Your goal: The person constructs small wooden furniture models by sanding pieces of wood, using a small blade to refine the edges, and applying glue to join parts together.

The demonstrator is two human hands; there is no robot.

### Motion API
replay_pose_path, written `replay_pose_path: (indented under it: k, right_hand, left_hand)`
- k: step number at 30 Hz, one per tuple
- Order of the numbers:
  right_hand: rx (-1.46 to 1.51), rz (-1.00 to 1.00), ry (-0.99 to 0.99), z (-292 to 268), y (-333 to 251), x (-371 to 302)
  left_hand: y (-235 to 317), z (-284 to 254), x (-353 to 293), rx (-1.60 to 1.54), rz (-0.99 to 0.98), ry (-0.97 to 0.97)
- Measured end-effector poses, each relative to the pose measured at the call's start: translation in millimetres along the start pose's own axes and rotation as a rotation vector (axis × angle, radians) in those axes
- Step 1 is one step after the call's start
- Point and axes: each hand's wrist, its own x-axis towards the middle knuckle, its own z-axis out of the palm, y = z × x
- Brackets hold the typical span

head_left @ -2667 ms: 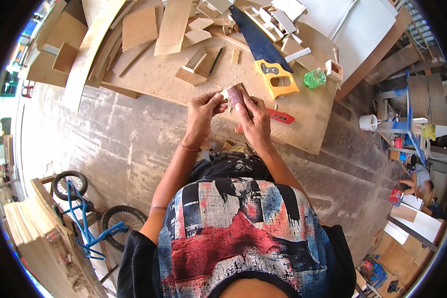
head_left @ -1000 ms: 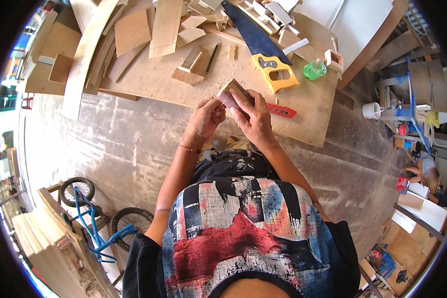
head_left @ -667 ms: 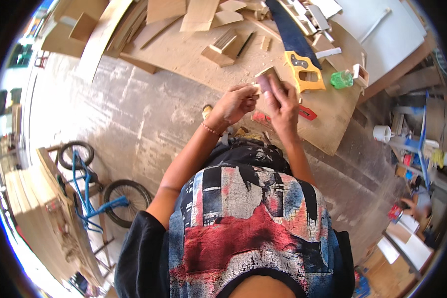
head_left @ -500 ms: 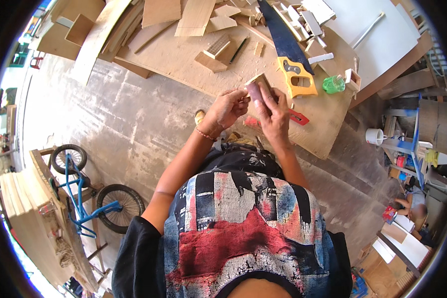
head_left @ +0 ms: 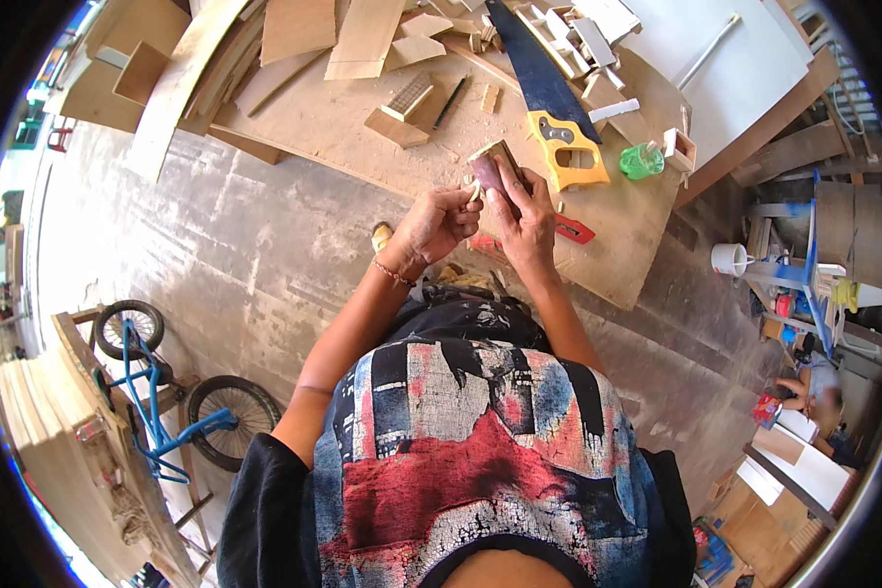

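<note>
My right hand (head_left: 529,220) grips a wooden block wrapped in reddish-brown sandpaper (head_left: 488,172), held tilted above the near edge of the workbench. Close on its left, my left hand (head_left: 441,225) pinches a small pale wood piece (head_left: 475,191) between thumb and fingers, right up against the sandpaper's edge. How much of that piece lies hidden in the fingers I cannot tell. Just beyond my right hand rests a handsaw (head_left: 564,155) with a yellow handle and dark blade. A flat red tool (head_left: 574,229) lies beside my right wrist.
On the workbench (head_left: 333,137) are a dark pencil (head_left: 450,102), wood offcuts (head_left: 398,127), a green translucent cup (head_left: 641,161) and a small wooden box (head_left: 679,150). A blue bicycle (head_left: 162,392) stands at left. Another person (head_left: 815,387) sits far right.
The view has shifted slightly, moving the bench scene left in the picture. Between my left fingertips the pale wood piece shows more plainly, and the sandpaper block has turned a little.
</note>
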Motion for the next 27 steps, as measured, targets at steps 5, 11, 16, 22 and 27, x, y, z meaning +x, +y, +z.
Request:
replay_pose_path:
  k: [5, 11, 16, 22, 27]
  right_hand:
    - [0.060, -0.040, 0.011, -2, 2, -6]
    - [0.000, -0.057, 0.023, -4, -2, -4]
    - [0.008, 0.053, 0.005, -1, 4, 0]
    - [0.062, -0.014, -0.003, 1, -3, -11]
    - [0.041, 0.029, 0.001, 1, 2, -3]
  left_hand:
    - [2, 4, -1, 0.041, -0.010, 0.022]
    - [-1, -11, 4, 0.010, 0.020, -0.061]
    - [-1, -1, 0, 0.085, -0.017, 0.021]
    - [3, -9, 1, 0.087, 0.043, -0.003]
    - [2, 3, -5, 0.151, 0.056, 0.070]
